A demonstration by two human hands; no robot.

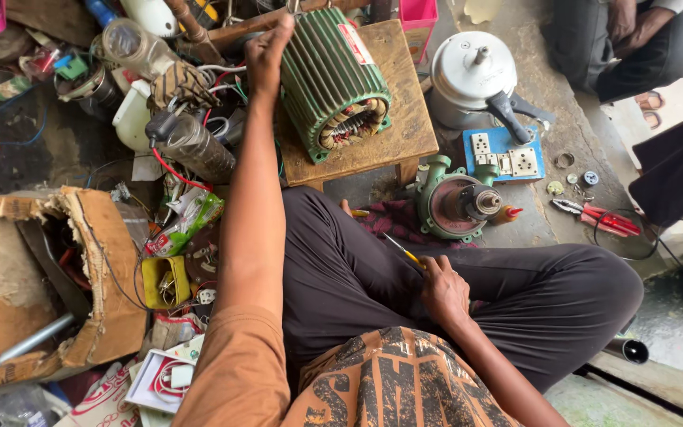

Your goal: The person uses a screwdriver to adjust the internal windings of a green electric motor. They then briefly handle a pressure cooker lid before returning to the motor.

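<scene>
From the head view, your left hand (269,49) reaches to the upper middle of the frame, fingers closed on the green motor stator (332,79) lying tilted on the small wooden desk (405,119). Your right hand (443,289), lower centre, grips a thin screwdriver (401,251); bringing its tip to the windings looks like the next move.

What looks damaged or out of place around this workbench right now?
The cardboard box at the left is torn open, its edges ragged. The green motor housing lies tilted on the wooden stool, its copper windings exposed, steadied by the left hand.
</scene>
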